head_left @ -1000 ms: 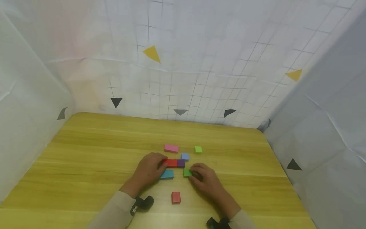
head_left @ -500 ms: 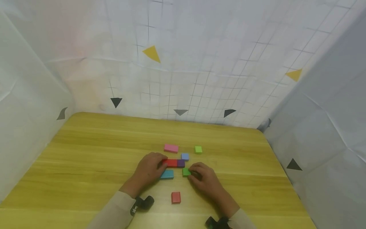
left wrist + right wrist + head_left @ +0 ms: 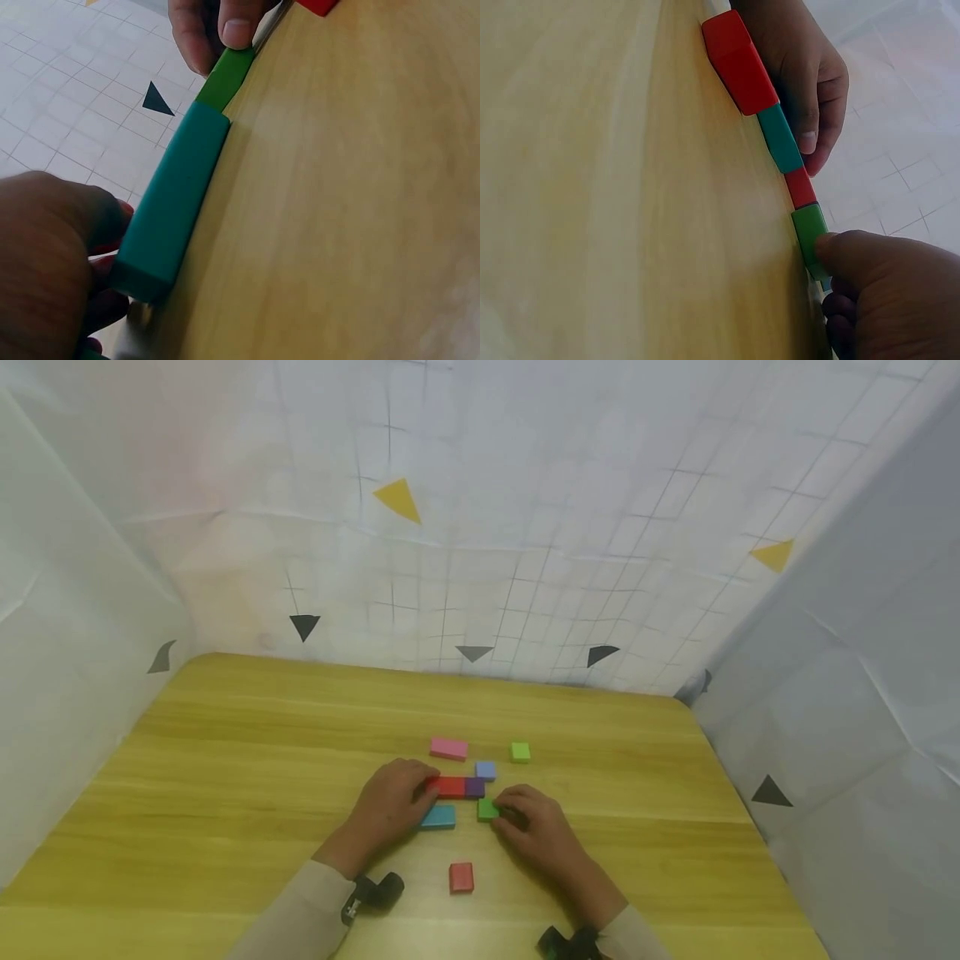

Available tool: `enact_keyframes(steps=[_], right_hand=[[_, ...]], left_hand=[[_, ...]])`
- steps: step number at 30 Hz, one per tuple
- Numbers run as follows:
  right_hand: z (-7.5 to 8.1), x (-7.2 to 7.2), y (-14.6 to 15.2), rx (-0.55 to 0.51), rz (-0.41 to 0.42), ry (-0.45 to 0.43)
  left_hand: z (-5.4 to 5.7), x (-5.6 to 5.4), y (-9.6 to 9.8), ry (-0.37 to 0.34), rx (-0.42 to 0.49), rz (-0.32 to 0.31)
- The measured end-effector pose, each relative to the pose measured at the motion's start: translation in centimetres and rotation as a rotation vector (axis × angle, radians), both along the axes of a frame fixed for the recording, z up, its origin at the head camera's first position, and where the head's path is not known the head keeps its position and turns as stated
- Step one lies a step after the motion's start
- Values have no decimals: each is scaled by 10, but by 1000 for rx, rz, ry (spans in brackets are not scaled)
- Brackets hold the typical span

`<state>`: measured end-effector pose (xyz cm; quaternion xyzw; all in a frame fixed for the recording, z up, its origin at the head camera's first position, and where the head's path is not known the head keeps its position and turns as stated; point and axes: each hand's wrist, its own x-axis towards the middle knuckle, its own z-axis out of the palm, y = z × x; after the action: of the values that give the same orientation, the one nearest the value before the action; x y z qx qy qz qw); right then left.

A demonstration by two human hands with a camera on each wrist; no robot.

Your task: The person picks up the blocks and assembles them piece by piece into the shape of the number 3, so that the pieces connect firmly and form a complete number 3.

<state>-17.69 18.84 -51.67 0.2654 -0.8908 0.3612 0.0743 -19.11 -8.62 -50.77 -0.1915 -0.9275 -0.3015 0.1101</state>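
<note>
My left hand (image 3: 392,800) grips the left end of a long red block (image 3: 450,787); a short purple block (image 3: 475,787) sits against that block's right end. Between thumb and fingers, my right hand (image 3: 542,827) pinches a green block (image 3: 487,811), which stands just below and right of the purple one. In front of the red block lies a blue-teal block (image 3: 441,817), partly behind the left hand. The left wrist view has this teal block (image 3: 169,206) large beside the left fingers. The right thumb presses the green block (image 3: 808,229) in the right wrist view.
Behind the row are a pink block (image 3: 448,749), a light blue block (image 3: 486,770) and a lime green block (image 3: 521,752). A small red block (image 3: 461,877) lies nearer, between the forearms. White sheeting (image 3: 480,527) surrounds the wooden table (image 3: 300,710).
My right hand has slid the green block slightly left, toward the purple block's near side. The left hand and the other blocks look unmoved.
</note>
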Motion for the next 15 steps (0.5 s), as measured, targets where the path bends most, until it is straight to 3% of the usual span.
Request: enact_keyframes(steps=[15], right_hand=[[3, 0, -2, 1, -8, -5]], left_hand=[[-3, -3, 1, -17, -29, 16]])
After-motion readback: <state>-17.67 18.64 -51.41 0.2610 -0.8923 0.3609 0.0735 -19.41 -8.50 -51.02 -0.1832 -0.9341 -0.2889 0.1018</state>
